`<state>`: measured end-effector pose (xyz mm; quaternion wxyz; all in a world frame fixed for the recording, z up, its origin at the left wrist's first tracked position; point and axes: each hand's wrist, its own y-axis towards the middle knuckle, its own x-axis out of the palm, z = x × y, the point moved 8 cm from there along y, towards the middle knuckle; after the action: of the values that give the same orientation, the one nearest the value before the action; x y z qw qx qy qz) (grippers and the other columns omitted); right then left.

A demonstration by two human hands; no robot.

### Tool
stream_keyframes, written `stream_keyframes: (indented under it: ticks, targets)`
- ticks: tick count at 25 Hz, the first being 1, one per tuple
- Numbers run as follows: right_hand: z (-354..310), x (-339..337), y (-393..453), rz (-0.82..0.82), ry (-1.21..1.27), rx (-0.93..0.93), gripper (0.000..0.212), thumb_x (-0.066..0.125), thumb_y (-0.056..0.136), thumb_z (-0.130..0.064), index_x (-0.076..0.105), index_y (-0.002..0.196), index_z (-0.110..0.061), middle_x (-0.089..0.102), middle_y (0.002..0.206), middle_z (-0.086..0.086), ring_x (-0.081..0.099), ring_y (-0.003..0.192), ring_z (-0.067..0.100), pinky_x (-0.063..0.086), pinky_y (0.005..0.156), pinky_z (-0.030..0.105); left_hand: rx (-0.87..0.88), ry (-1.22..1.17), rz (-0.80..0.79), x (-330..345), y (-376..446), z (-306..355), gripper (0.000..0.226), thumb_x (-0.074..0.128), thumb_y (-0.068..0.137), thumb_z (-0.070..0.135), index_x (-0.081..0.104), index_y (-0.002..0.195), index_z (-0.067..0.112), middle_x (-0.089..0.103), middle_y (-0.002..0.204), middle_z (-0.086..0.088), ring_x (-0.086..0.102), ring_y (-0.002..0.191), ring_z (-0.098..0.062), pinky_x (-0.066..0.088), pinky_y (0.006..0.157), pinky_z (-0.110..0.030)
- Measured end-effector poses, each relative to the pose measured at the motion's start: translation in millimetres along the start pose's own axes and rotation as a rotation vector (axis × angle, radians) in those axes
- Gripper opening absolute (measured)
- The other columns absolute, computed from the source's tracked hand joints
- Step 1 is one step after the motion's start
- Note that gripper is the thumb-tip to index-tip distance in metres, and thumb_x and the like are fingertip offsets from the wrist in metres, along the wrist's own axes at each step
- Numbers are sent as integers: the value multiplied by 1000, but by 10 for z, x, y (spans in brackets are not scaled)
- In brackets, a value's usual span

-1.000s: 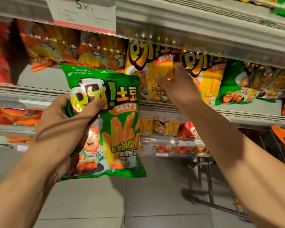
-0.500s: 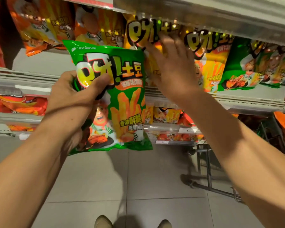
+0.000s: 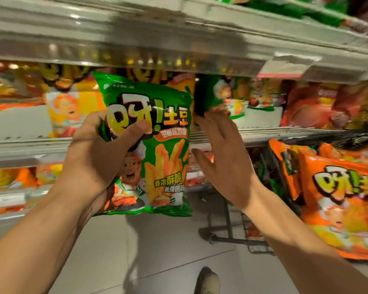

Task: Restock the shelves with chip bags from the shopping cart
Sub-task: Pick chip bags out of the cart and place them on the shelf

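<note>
Lettering on the green chip bag (image 3: 157, 132) reads 呀!土豆 and, lower down, 香浓酥脆. The left hand (image 3: 98, 153) grips that bag upright in front of the shelf (image 3: 285, 132), while the right hand (image 3: 223, 153) hangs beside it, fingers straight, holding nothing. Orange bags (image 3: 336, 200) marked 呀 fill the shopping cart (image 3: 227, 230).

A chip bag (image 3: 157, 132) hung in the left hand (image 3: 98, 153) before the shelf (image 3: 263, 132); the right hand (image 3: 223, 158) just right of it, the cart (image 3: 232, 236) below.

Bright overhead store light; motion blur smears shelves (image 3: 179, 39), edges bow.
</note>
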<state>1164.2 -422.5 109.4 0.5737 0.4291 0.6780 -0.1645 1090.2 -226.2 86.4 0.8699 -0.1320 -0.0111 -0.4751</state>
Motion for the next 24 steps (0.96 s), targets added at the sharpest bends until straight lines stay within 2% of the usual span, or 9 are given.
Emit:
stream_keyframes:
  ticks: [3, 7, 9, 11, 12, 14, 17, 19, 24]
  targets:
    - [774, -235, -174, -150, -124, 109, 58, 71, 88, -22, 54, 139, -1, 55, 140, 20, 46, 135, 42, 36, 113, 49, 20, 26, -40, 843, 38, 30, 47, 79, 80, 30, 62, 116, 4, 75, 76, -6, 67, 54, -17, 52, 44, -25]
    - [1697, -610, -244, -274, -147, 221, 55, 69, 89, -34, 57, 137, -10, 58, 132, 13, 49, 129, 33, 37, 110, 45, 60, 54, -32, 1961, 144, 26, 28, 75, 89, 18, 59, 105, 2, 63, 49, -1, 38, 26, -6, 26, 32, -10]
    - [2056, -779, -214, -316, -157, 234, 53, 64, 91, -37, 56, 137, -13, 58, 131, 9, 51, 125, 30, 38, 110, 42, 55, 60, -36, 2481, 270, 19, 12, 78, 87, 22, 69, 81, 16, 58, 48, 0, 32, 28, -6, 24, 35, -12]
    - [2402, -927, -162, -379, -177, 261, 54, 59, 95, -43, 52, 140, -15, 56, 136, 8, 50, 128, 29, 39, 110, 41, 15, 72, -21, 2951, 427, -12, 41, 81, 79, 23, 60, 45, 18, 45, 37, 8, 28, 27, -5, 23, 36, -11]
    - [2564, -974, -141, -435, -189, 281, 57, 58, 96, -48, 49, 141, -16, 55, 139, 9, 49, 130, 29, 40, 110, 42, -34, 57, -19, 3142, 499, -51, 46, 77, 78, 23, 52, 40, 17, 39, 33, 10, 27, 25, -4, 23, 34, -9]
    - [2836, -1034, -103, -550, -185, 316, 63, 57, 96, -53, 43, 145, -17, 50, 147, 8, 45, 136, 29, 41, 110, 43, -157, 51, -74, 3474, 605, -200, 48, 60, 91, 26, 44, 46, 19, 35, 32, 9, 30, 26, -3, 23, 29, -8]
    - [3070, -1039, -25, -620, -145, 322, 71, 58, 96, -52, 34, 152, -16, 39, 157, 8, 39, 143, 28, 38, 114, 43, -231, 43, -110, 3669, 752, -419, 46, 32, 105, 4, 50, 64, 12, 47, 40, 4, 44, 35, -7, 30, 29, -11]
    - [3149, -985, 51, -617, -144, 298, 75, 58, 96, -51, 28, 154, -14, 37, 158, 10, 40, 142, 29, 38, 112, 40, -210, 34, -121, 3745, 817, -496, 39, 40, 105, 5, 60, 72, 12, 52, 44, 5, 46, 35, -5, 32, 33, -10]
    - [3158, -823, 211, -510, -92, 254, 74, 62, 94, -49, 28, 151, -16, 57, 134, 14, 57, 120, 34, 45, 93, 37, -120, 87, -134, 3785, 1020, -543, 44, 66, 90, 9, 60, 47, 18, 53, 39, 12, 44, 33, -3, 31, 34, -12]
